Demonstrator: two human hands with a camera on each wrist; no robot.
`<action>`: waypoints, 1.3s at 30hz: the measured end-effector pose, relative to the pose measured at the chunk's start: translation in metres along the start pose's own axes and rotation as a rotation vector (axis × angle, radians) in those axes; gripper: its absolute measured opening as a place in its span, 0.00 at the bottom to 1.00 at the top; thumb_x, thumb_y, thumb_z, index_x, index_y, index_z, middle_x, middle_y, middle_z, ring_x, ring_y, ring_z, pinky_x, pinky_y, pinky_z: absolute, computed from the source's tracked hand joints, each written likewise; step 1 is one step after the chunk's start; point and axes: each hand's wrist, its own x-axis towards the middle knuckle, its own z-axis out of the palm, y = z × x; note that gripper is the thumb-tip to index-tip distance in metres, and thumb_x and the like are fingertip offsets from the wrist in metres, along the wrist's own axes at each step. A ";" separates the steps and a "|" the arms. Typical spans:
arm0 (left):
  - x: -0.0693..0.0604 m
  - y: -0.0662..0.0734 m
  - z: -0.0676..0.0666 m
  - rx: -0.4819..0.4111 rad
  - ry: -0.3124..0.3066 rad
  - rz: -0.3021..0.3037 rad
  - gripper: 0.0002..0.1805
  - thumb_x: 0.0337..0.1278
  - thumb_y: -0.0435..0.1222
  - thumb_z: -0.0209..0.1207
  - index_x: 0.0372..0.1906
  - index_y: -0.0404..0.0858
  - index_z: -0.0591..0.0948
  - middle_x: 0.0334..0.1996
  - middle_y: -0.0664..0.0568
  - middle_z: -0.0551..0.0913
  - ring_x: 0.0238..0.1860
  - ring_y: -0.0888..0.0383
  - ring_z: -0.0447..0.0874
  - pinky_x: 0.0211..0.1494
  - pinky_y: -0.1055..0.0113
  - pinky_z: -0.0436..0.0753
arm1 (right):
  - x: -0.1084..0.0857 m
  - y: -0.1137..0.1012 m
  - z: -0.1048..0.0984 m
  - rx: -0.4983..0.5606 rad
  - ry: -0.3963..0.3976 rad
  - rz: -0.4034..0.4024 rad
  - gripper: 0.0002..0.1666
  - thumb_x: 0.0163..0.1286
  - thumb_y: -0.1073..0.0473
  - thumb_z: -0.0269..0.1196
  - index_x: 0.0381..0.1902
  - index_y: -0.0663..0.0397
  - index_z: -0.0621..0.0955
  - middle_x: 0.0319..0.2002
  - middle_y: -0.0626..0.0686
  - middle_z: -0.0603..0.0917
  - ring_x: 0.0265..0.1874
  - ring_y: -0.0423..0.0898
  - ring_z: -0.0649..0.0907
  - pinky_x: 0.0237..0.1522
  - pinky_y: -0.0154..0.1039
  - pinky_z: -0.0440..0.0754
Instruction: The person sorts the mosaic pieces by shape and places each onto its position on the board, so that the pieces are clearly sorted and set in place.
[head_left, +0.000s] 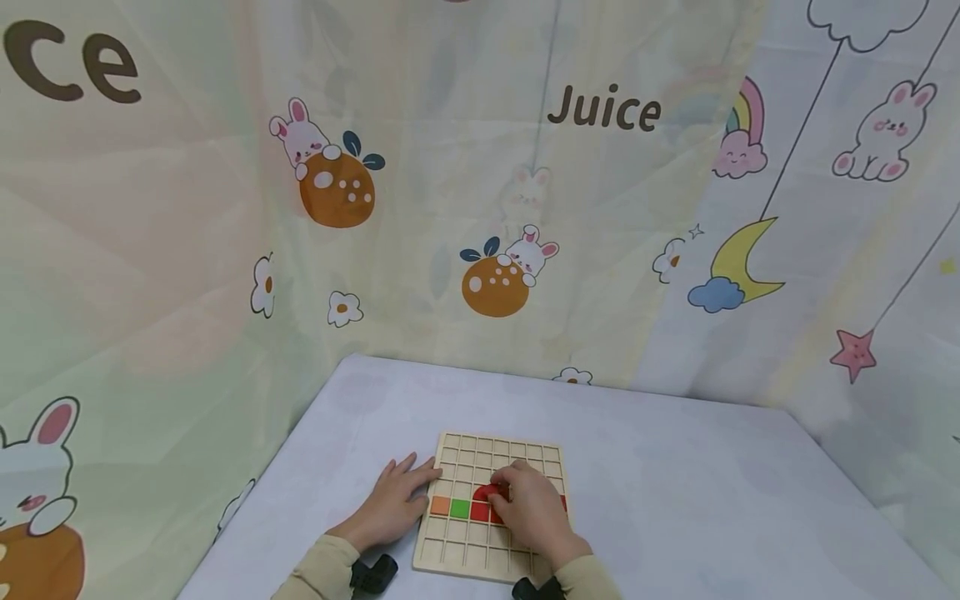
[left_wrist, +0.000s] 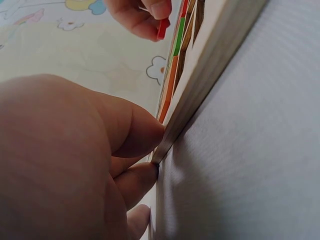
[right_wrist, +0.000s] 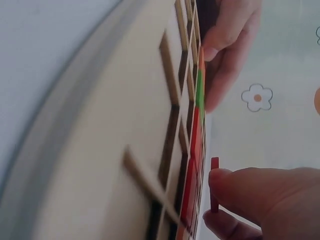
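Note:
A wooden grid board (head_left: pixel 450 554) lies on the table. One row of it holds an orange tile (head_left: pixel 440 506), a green tile (head_left: pixel 460 508) and red tiles (head_left: pixel 479 511); more red shows beside the right hand. My right hand (head_left: pixel 534 510) is over the board, pinching a thin red tile (right_wrist: pixel 214 185) between thumb and finger, apart from the board in the right wrist view. That hand covers part of the row. My left hand (head_left: pixel 392 506) rests at the board's left edge, fingers spread; in the left wrist view its thumb (left_wrist: pixel 142 132) touches the board's side.
The white-covered table (head_left: pixel 690 500) spreads around the board. Behind it hangs a printed curtain (head_left: pixel 420 250) with rabbits, fruit and flowers. Dark wrist devices (head_left: pixel 375 573) sit at both sleeves, near the board's front edge.

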 end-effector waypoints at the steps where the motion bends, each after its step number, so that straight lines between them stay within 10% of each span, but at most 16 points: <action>1: 0.000 0.000 0.000 -0.002 -0.004 0.000 0.23 0.64 0.32 0.53 0.64 0.40 0.76 0.71 0.47 0.66 0.76 0.38 0.46 0.76 0.38 0.38 | 0.000 -0.002 0.000 0.001 -0.007 0.002 0.10 0.59 0.56 0.71 0.39 0.49 0.86 0.33 0.42 0.78 0.26 0.35 0.73 0.26 0.30 0.75; 39: -0.001 0.000 0.000 0.008 0.004 -0.003 0.23 0.64 0.33 0.54 0.64 0.41 0.77 0.71 0.47 0.67 0.76 0.39 0.47 0.76 0.38 0.39 | 0.016 -0.026 0.021 0.006 -0.079 -0.044 0.12 0.61 0.55 0.71 0.43 0.50 0.87 0.35 0.43 0.79 0.30 0.35 0.78 0.34 0.32 0.82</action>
